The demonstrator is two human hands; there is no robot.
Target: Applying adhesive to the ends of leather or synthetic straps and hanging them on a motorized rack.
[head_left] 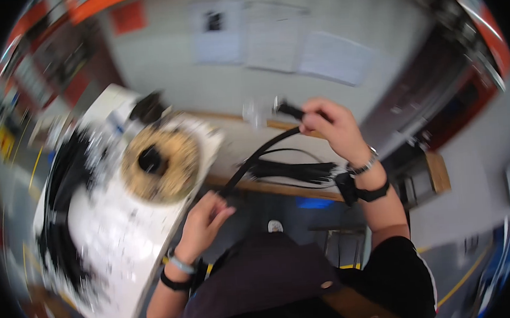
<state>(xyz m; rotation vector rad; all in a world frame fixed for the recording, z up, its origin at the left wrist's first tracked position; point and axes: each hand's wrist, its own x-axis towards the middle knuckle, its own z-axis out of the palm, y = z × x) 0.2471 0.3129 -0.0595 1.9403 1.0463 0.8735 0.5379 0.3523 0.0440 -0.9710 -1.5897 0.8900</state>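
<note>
Head camera, and both bare hands are working on a black tube [260, 151], which is bowing across the middle of the frame! Left hand [203, 221], just below centre, is curling its fingers round the tube's lower end, and that grip is looking closed. Right hand [334, 127], right of centre and higher up, is pinching the upper stretch between thumb and fingers. A short black piece with a shiny tip [276, 103] is poking out leftward from that same hand; whether it is belonging to the tube, I cannot tell.

Just below the tube, a black bundle [294, 171] is lying at the centre right, its right end fraying into pale tips near the right wrist. A clear, blurred object [256, 113] is showing just left of the shiny tip.

Over to the left side of the frame, a white table [124, 239] is slanting down, and it is carrying a tan ring [177, 146] with a dark middle. More black strands [64, 219] are curving along the table's left edge. Up top, three papers [219, 34] are hanging on the pale wall [375, 20]. A watch [363, 162] is circling the right wrist, and a blue patch [314, 202] is glowing below the bundle.
</note>
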